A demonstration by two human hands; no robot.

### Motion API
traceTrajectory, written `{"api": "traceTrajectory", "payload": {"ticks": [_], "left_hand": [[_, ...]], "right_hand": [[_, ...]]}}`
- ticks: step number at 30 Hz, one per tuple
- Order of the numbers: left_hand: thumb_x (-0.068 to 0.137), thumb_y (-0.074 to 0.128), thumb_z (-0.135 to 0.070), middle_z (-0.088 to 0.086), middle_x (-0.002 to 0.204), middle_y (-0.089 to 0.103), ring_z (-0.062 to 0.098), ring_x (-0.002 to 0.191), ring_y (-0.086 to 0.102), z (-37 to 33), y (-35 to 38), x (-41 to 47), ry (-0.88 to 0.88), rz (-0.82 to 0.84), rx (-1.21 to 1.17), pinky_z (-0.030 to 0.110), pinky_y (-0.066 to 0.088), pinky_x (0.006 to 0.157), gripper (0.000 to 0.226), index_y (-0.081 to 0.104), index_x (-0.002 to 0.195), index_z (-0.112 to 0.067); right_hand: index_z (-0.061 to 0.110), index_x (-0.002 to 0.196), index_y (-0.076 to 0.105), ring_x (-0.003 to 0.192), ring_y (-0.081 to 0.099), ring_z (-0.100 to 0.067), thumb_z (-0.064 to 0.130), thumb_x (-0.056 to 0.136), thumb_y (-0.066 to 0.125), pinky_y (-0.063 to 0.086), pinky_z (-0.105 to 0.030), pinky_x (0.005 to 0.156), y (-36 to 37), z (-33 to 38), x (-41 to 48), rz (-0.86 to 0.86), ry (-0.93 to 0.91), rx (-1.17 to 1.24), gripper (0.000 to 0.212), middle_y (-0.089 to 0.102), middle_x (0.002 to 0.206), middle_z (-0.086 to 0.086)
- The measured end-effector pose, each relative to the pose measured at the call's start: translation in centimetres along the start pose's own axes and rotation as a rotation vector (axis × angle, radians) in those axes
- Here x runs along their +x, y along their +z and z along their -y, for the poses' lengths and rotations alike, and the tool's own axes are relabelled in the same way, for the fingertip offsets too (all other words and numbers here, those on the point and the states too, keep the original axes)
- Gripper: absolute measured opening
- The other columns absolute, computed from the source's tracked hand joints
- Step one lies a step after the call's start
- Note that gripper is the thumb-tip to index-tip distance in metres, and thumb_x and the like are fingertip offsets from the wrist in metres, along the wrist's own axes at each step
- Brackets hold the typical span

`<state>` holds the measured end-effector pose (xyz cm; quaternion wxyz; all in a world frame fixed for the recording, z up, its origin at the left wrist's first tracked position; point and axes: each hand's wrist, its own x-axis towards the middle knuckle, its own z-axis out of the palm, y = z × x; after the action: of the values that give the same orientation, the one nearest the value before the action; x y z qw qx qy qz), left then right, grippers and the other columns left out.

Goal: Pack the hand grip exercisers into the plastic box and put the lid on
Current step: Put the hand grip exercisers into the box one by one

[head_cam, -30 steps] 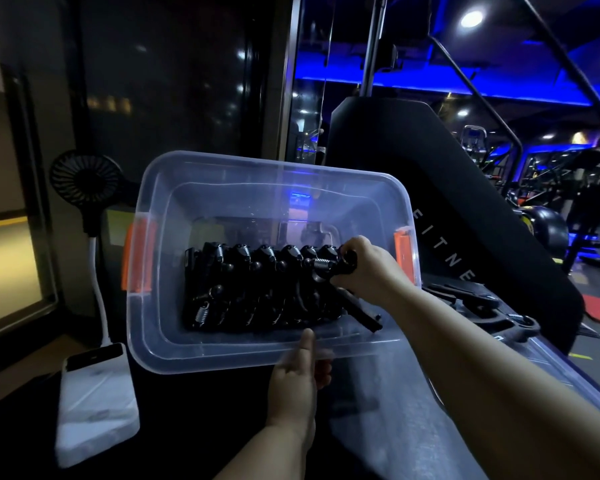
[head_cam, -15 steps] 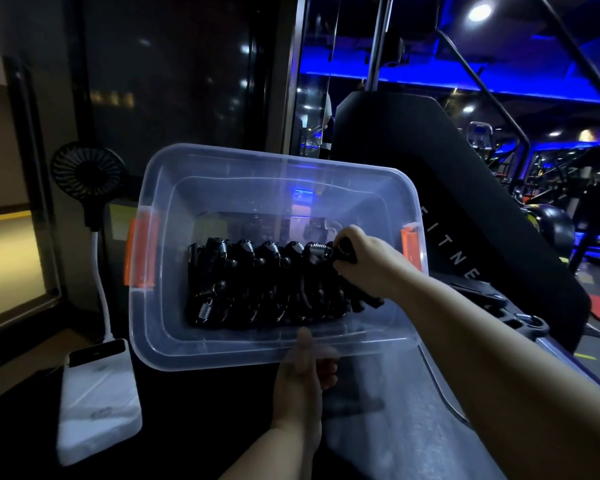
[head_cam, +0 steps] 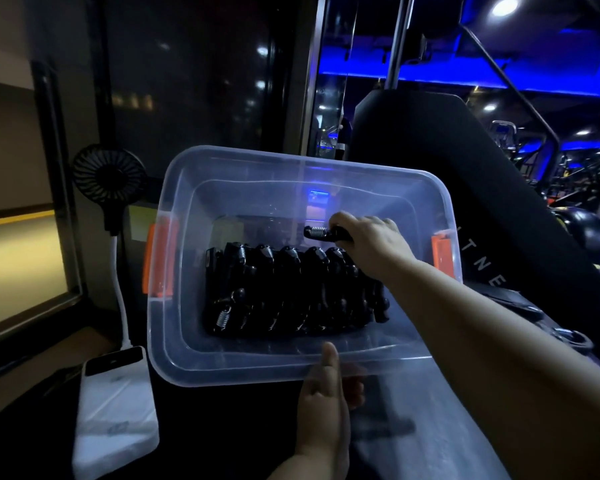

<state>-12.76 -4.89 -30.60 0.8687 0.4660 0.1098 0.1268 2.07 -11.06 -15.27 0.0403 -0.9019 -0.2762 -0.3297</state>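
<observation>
The left hand [head_cam: 323, 403] grips the near rim of the plastic box [head_cam: 174, 341], thumb laid flat over the edge and fingers curled underneath. The right hand [head_cam: 371, 244] reaches inside the box, its fingers wrapped round the black handle of one hand grip exerciser [head_cam: 326, 233]. The exerciser's silvery coil spring pokes out of the fist towards the box's left end.

The box is clear, smooth plastic, a rounded rectangle with a broad lip and an orange latch [head_cam: 158, 258] at each short end. It is tipped so that its opening faces the camera. On its bottom a row of exercisers [head_cam: 284, 292] stands packed side by side, matt black handles with bright wire springs; the held one hovers just above the row's right end.

Beneath the box is a dark surface. Left of the box lies a white power bank [head_cam: 115, 403], and a round black fan [head_cam: 110, 174] stands on a white neck. Behind the box a black padded gym machine [head_cam: 465, 188] rises into a dim, blue-lit room.
</observation>
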Motion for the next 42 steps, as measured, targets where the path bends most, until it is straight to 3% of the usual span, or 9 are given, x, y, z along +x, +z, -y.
{"api": "traceTrajectory", "payload": {"ticks": [6, 10, 15, 20, 23, 25, 31, 36, 42], "left_hand": [[0.064, 0.052, -0.062, 0.017, 0.064, 0.065, 0.012, 0.046, 0.056, 0.1, 0.0, 0.3, -0.036, -0.015, -0.027, 0.028, 0.043, 0.052, 0.070, 0.068, 0.087, 0.003], [0.033, 0.057, -0.094, 0.012, 0.062, 0.066, 0.013, 0.046, 0.057, 0.6, 0.0, 0.5, -0.017, -0.042, -0.033, 0.025, 0.045, 0.049, 0.111, 0.070, 0.093, -0.001], [0.050, 0.051, -0.084, 0.011, 0.068, 0.069, 0.015, 0.053, 0.061, 1.0, 0.0, 0.8, -0.028, -0.062, 0.019, 0.030, 0.048, 0.059, 0.095, 0.072, 0.097, -0.004], [0.058, 0.053, -0.064, 0.013, 0.073, 0.072, 0.019, 0.059, 0.062, 0.7, 0.3, 0.7, -0.038, -0.059, -0.003, 0.033, 0.050, 0.065, 0.071, 0.071, 0.097, -0.008], [0.051, 0.055, -0.082, 0.016, 0.080, 0.072, 0.022, 0.069, 0.064, 0.5, 0.3, 0.3, -0.011, -0.042, 0.010, 0.036, 0.053, 0.070, 0.091, 0.070, 0.101, -0.008], [0.030, 0.052, -0.098, 0.016, 0.095, 0.072, 0.031, 0.090, 0.066, 0.4, 0.2, 0.3, -0.004, -0.045, 0.028, 0.044, 0.051, 0.088, 0.118, 0.069, 0.106, -0.009], [0.022, 0.042, -0.103, 0.018, 0.109, 0.068, 0.037, 0.107, 0.062, 0.0, 0.0, 0.2, -0.005, -0.022, 0.110, 0.047, 0.048, 0.098, 0.130, 0.066, 0.111, -0.012], [0.022, 0.039, -0.104, 0.017, 0.112, 0.067, 0.035, 0.109, 0.060, -0.1, 0.0, -0.1, 0.019, -0.006, 0.129, 0.048, 0.046, 0.100, 0.128, 0.065, 0.112, -0.017], [0.040, 0.044, -0.098, 0.015, 0.119, 0.065, 0.033, 0.115, 0.057, 0.1, 0.0, -0.1, 0.024, -0.033, 0.107, 0.048, 0.044, 0.102, 0.115, 0.064, 0.117, -0.015]], "right_hand": [[0.032, 0.115, 0.048, 0.100, 0.057, -0.027, 0.035, 0.094, 0.049, 0.031, -0.039, 0.088, 2.4, -1.0, 1.3, 0.077, 0.030, -0.047, 0.021, 0.066, 0.104, 0.005], [0.029, 0.117, 0.044, 0.111, 0.055, -0.024, 0.043, 0.094, 0.046, 0.030, -0.041, 0.094, 4.1, -1.7, 1.9, 0.160, 0.019, -0.070, 0.027, 0.063, 0.116, 0.004], [0.028, 0.117, 0.043, 0.126, 0.045, -0.021, 0.048, 0.095, 0.037, 0.019, -0.038, 0.108, 5.4, -2.2, 2.6, 0.259, 0.095, 0.102, 0.030, 0.058, 0.125, -0.001], [0.030, 0.115, 0.044, 0.133, 0.037, -0.018, 0.048, 0.097, 0.029, -0.001, -0.047, 0.118, 5.8, -2.1, 2.4, 0.249, 0.149, 0.169, 0.029, 0.056, 0.128, -0.001], [0.029, 0.120, 0.045, 0.135, 0.034, -0.019, 0.047, 0.097, 0.033, -0.004, -0.049, 0.118, 5.8, -1.8, 2.0, 0.223, 0.161, 0.148, 0.032, 0.054, 0.131, -0.001], [0.026, 0.125, 0.045, 0.134, 0.035, -0.021, 0.045, 0.097, 0.037, -0.001, -0.047, 0.118, 5.8, -1.6, 1.7, 0.211, 0.160, 0.147, 0.034, 0.054, 0.133, -0.003], [0.026, 0.140, 0.035, 0.139, 0.031, -0.022, 0.054, 0.094, 0.041, 0.005, -0.039, 0.119, 5.2, -1.5, 1.0, 0.203, 0.159, 0.159, 0.054, 0.044, 0.145, -0.005], [0.026, 0.141, 0.037, 0.139, 0.028, -0.022, 0.054, 0.096, 0.039, 0.012, -0.036, 0.116, 3.8, -1.1, -0.1, 0.186, 0.171, 0.147, 0.053, 0.039, 0.148, -0.001], [0.024, 0.134, 0.046, 0.134, 0.029, -0.021, 0.045, 0.097, 0.043, 0.028, -0.033, 0.106, 1.7, -1.8, -3.1, 0.056, 0.137, 0.195, 0.043, 0.045, 0.139, 0.000]]}}
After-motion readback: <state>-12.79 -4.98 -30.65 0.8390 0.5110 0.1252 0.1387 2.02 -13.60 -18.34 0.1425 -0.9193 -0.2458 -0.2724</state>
